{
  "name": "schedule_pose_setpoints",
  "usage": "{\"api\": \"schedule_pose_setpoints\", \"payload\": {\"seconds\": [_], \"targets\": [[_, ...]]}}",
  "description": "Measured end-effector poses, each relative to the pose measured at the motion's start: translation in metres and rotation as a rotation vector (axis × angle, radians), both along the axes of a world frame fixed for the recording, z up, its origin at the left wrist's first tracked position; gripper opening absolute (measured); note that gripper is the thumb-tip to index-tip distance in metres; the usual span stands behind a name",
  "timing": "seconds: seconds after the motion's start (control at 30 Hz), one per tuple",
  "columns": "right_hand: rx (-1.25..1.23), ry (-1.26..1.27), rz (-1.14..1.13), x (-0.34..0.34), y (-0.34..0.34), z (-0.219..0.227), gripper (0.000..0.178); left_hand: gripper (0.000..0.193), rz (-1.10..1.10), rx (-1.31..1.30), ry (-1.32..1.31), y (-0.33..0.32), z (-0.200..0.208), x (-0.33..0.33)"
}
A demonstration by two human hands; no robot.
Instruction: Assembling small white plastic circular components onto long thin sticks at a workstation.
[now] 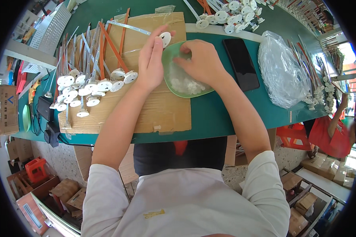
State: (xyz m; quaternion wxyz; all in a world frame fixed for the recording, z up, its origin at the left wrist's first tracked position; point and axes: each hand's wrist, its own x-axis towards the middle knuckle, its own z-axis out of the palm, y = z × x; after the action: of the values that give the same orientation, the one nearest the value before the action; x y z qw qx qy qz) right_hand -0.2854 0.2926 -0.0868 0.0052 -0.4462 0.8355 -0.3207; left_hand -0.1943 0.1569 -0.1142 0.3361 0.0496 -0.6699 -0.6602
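My left hand [152, 63] is closed on a metal strip [127, 27] with a round white disc end [165, 38]. The strip points left, and the disc shows beside my fingers. Just right of it, a green bowl [178, 91] holds small whitish, translucent pieces [189, 85]. My right hand [201, 61] reaches over this bowl, its thumb and forefinger curved and apart, with nothing visible between them. Left of my left forearm, many similar strips with white discs [91, 87] lie in a pile, some grey and some orange-brown.
A cardboard sheet [166, 114] covers part of the green table [209, 122]. A black phone [241, 65] and a clear plastic bag [283, 71] lie to the right. More disc-ended strips [235, 15] lie at the back. Another person in red [330, 136] is at far right.
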Motion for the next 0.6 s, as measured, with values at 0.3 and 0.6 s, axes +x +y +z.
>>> {"api": "schedule_pose_setpoints", "payload": {"seconds": [0.3,0.6], "targets": [[0.065,-0.195,0.232,-0.004,0.010,0.012,0.017,0.038,-0.031,-0.052,-0.101,0.004,0.007,0.001],[-0.374,-0.378,0.056,-0.005,0.011,0.021,0.011,0.043,-0.170,-0.046,0.001,-0.003,0.013,0.004]]}}
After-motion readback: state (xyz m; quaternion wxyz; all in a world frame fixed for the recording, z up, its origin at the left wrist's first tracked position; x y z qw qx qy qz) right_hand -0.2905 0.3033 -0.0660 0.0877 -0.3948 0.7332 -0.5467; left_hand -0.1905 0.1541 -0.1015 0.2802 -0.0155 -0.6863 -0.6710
